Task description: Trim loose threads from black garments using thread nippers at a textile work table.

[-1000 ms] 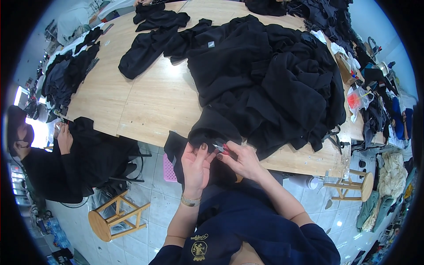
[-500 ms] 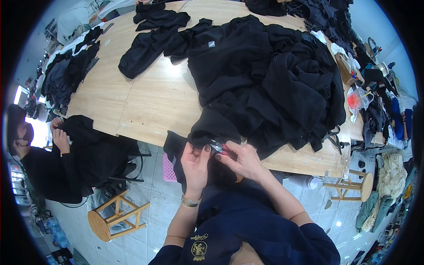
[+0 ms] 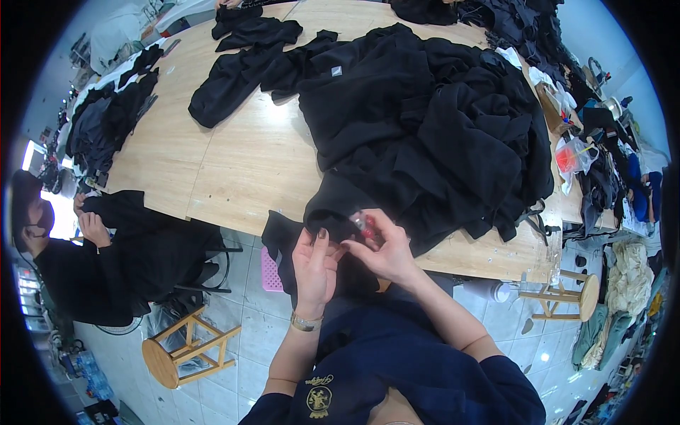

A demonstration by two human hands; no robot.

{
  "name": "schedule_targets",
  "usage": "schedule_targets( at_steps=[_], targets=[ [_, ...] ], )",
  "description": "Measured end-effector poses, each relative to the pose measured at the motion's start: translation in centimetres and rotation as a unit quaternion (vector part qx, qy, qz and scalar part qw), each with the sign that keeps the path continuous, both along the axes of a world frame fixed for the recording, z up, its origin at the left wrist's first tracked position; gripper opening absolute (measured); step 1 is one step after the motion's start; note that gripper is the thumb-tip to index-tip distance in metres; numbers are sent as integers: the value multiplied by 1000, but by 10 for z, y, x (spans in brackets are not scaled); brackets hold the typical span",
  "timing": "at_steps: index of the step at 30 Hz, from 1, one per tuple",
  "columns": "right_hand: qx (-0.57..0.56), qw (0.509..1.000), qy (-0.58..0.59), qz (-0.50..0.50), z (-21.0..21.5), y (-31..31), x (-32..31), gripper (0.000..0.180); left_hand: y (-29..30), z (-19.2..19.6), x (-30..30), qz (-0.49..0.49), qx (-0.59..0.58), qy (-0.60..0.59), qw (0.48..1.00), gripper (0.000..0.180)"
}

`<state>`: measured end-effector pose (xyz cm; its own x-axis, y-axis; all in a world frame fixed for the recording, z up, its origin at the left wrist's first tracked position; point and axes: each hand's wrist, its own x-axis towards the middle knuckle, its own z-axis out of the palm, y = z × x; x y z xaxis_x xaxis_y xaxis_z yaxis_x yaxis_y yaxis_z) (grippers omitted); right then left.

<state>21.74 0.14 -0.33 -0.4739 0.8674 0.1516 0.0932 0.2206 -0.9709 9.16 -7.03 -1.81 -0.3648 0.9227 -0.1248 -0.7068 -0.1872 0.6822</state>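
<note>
My left hand (image 3: pixel 315 273) pinches the edge of a black garment (image 3: pixel 341 200) at the table's near edge. Curled in my right hand (image 3: pixel 389 249) is a small pair of red-handled thread snips (image 3: pixel 367 227), blurred, with the blades pointing up and away. The right thumb reaches across to the left fingertips, close against the cloth. Whether a thread lies between them is too small to make out. The garment runs on into a big heap of black clothing (image 3: pixel 467 134) on the table, and part of it hangs over the edge.
The pale wooden table (image 3: pixel 241 177) carries more black pieces (image 3: pixel 234 81) at the far left. To the left a co-worker (image 3: pixel 78 262) sits handling black cloth. Wooden stools (image 3: pixel 161 363) stand on both sides. A plastic bag with a red drink (image 3: pixel 569 159) is at the right.
My right hand has turned the snips up and away from the cloth edge, and its thumb has come to the left fingertips. The left hand has barely shifted.
</note>
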Motion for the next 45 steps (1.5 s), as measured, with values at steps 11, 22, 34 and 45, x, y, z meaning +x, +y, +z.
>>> schedule_targets(
  at_steps=[11, 22, 34, 45],
  targets=[
    [-133, 985, 113, -5, -11, 7, -10, 8, 0, 0, 3, 5, -27, 25, 999, 19],
    [-16, 998, -66, 6, -20, 3, 17, 28, 4, 13, -1, 25, -44, -66, 997, 15],
    [97, 982, -158, 26, -19, 1, 12, 35, 2, 1, 1, 34, 0, -32, 999, 20],
    [100, 980, -167, 36, -8, 0, 10, 36, 1, -2, 5, 53, 7, 42, 998, 14]
  ],
)
